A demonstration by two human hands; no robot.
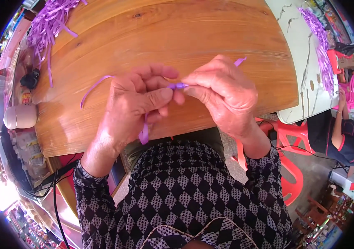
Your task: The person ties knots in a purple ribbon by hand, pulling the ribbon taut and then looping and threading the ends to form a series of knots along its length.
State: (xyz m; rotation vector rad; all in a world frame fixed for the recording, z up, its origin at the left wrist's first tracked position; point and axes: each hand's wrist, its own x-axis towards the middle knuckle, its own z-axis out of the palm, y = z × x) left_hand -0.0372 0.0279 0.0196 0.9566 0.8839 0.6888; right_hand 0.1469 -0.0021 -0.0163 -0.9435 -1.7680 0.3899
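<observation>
A narrow purple ribbon (178, 86) runs between my two hands above the near part of the wooden table (164, 37). My left hand (137, 93) pinches it between thumb and fingers, the upper fingers curled loosely. My right hand (226, 93) grips the same stretch between thumb and forefinger, close to the left fingertips. Between them the ribbon looks folded or knotted; which, I cannot tell. One tail curves out left of my left hand, another hangs below it, and a short end shows beyond my right hand. The parts inside the fingers are hidden.
A heap of purple ribbons (54, 25) lies at the table's far left corner. More purple ribbons (320, 41) lie on the white marbled table (305, 83) at right. A pale pink rounded object (20, 116) stands by the left edge. Red plastic stools (289, 178) and a seated person (347, 137) are at right.
</observation>
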